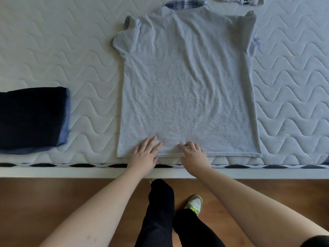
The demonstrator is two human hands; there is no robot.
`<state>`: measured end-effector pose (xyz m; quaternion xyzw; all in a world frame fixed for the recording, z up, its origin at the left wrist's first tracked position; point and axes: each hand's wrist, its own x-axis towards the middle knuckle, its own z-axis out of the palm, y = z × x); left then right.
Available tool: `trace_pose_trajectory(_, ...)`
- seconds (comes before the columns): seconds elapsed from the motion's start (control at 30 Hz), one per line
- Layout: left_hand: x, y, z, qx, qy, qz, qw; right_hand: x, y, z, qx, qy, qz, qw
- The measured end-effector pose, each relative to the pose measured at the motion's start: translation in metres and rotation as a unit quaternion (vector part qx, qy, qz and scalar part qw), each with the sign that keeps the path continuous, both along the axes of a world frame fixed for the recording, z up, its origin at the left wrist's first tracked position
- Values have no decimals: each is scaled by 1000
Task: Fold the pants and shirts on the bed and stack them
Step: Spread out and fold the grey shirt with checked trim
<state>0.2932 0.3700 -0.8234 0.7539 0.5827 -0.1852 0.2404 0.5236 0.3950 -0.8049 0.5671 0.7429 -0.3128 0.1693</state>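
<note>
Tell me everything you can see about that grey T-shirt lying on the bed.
The T-shirt is light heather grey, a soft knit by the look, with short sleeves. It lies spread flat on the quilted mattress, hem toward the bed's near edge, collar at the far side, lightly wrinkled. One sleeve is crumpled and partly folded over. Its collar end overlaps a plaid garment. The left hand rests flat on the hem; the right hand's fingers touch it too.

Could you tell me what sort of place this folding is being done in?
Most likely a bedroom at home: a bare quilted mattress with a grey T-shirt spread on it, a folded dark garment beside it, and a wooden floor below.
</note>
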Motion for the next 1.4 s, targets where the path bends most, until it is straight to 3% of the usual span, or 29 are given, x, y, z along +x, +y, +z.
trace_pose_trajectory(0.3, -24, 63, 31, 14, -85, 21, 996, -26, 65, 27, -22, -10, -13, 1000)
trace_pose_trajectory(0.67, -75, 162, 38, 75, -129, 198, 969, -59, 167, 37, 5, 15, -20, 1000)
trace_pose_trajectory(0.87, -82, 229, 59, 89, -160, 307, 934, -74, 238, 54, 26, 45, -5, 999)
trace_pose_trajectory(1.17, -120, 337, 60, 93, -217, 495, 836, -100, 320, 67, 51, 62, 20, 997)
trace_pose_trajectory(1.4, -165, 421, 24, 116, -212, 514, 823, -158, 379, 41, 56, 87, 26, 994)
